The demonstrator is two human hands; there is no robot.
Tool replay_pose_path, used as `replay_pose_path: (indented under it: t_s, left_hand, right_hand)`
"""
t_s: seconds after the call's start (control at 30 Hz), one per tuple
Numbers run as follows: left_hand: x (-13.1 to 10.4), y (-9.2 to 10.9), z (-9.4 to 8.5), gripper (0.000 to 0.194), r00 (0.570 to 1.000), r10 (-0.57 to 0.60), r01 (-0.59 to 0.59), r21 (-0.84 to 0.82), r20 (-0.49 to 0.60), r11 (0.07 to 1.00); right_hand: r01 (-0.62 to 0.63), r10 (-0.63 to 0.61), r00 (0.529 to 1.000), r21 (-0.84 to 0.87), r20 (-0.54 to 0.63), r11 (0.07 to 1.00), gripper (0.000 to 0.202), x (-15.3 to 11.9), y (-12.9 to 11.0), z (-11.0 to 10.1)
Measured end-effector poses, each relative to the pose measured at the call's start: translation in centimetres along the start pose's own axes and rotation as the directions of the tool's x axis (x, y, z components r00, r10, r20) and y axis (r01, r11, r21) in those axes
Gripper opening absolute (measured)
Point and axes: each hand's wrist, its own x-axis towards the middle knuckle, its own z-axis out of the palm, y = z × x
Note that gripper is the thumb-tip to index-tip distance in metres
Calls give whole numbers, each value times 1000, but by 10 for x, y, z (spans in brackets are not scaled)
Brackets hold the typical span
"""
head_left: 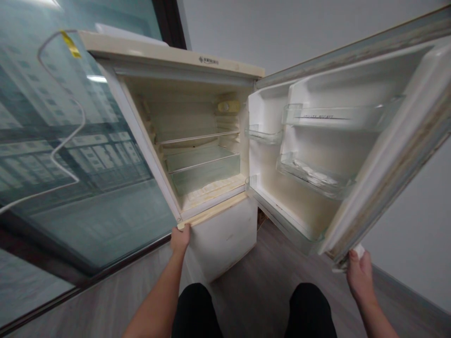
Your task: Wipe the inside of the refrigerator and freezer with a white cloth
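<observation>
Facing refrigerator (pixel 172 55) beside glass pane (pixel 95 225); reaching low and wide, clamping top corner of lower door (pixel 227 237) with left hand (pixel 180 238), bottom corner of swung-out upper door (pixel 299 195) with right hand (pixel 360 277)

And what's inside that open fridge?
Inside the fridge are a glass shelf, a clear bin below it, and a yellowish fitting at upper right. Whatever lies behind the lower door is covered and can't be seen.
</observation>
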Motion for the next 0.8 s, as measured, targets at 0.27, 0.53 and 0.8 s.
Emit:
replay_pose_path:
  t_s: [0.27,0.53,0.8]
  left_hand:
    - [2,1,-7,68,999,1,-3,51,41,999]
    - [-1,2,-5,69,1000,17,-19,76,22,997]
    - [2,1,-3,65,1000,-4,3,52,17,999]
  right_hand:
    - [26,-26,1000,-6,-17,1000,69,-1,0,1]
    - [-1,0,999,-35,-35,999,67,-3,-4,2]
    - [-11,10,999,-37,-35,999,68,-4,-10,1]
